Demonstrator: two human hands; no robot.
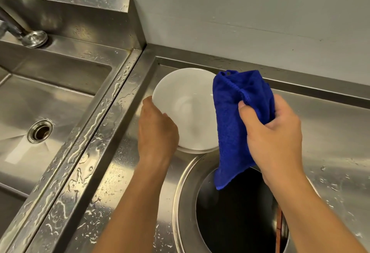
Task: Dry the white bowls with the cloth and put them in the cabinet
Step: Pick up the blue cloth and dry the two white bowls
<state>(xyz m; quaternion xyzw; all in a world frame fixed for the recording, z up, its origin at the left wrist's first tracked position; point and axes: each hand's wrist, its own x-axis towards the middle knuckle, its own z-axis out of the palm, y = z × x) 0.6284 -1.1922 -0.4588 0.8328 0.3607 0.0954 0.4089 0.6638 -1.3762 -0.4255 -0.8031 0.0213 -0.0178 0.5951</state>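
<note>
The person is standing over a wet stainless tabletop (124, 172), with the left hand (158, 130) gripping the near-left rim of the upper white bowl (186, 110); the fingers are curling under the edge and the thumb side is resting on the rim, which is tipping the bowl's open face toward the camera, apparently so the inside is being offered to the cloth. A second white rim (197, 151) is showing just beneath it, so this bowl is seemingly sitting in, or being lifted off, another one below; whether the two are touching cannot be told. The right hand (274, 134) is clenching the blue cloth (234, 124), bunching the upper part in the fist with the thumb pressing over a fold, while the loose lower corner is hanging down over the dark round opening (236, 212) cut into the tabletop. The cloth is lying against the bowl's right side, covering that part of the rim, which suggests wiping is just getting under way there. The bowls are sitting near the back edge of the tabletop, between the sink (40, 112) on the left and the round opening in front. Water droplets are lying along the sink's rim and on the tabletop. No cabinet is in view, so the putting-away step is judged to be not yet begun.
</note>
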